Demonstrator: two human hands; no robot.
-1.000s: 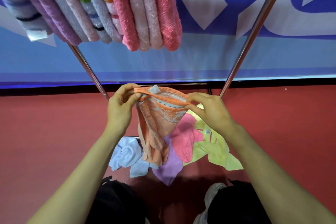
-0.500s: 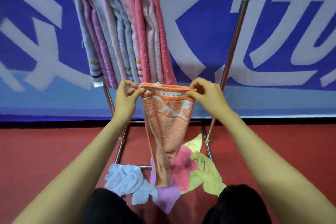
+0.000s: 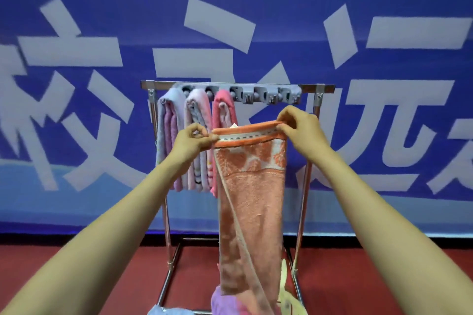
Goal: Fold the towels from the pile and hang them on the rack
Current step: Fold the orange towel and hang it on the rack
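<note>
Orange towel (image 3: 252, 202): folded lengthwise, it hung in front of the rack (image 3: 317, 88), not yet on it. My left hand (image 3: 194, 139) pinched its top-left corner, and my right hand (image 3: 299, 125) pinched its top-right corner. Three bundles of hung towels (image 3: 197, 120) occupied the rack's left part. I judged the task part done: this towel and the pile (image 3: 222, 302) on the floor (image 3: 102, 276) were left to hang.

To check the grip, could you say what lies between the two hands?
Head view: the top hem of the orange patterned terry towel, pinched by left hand and right hand.
</note>
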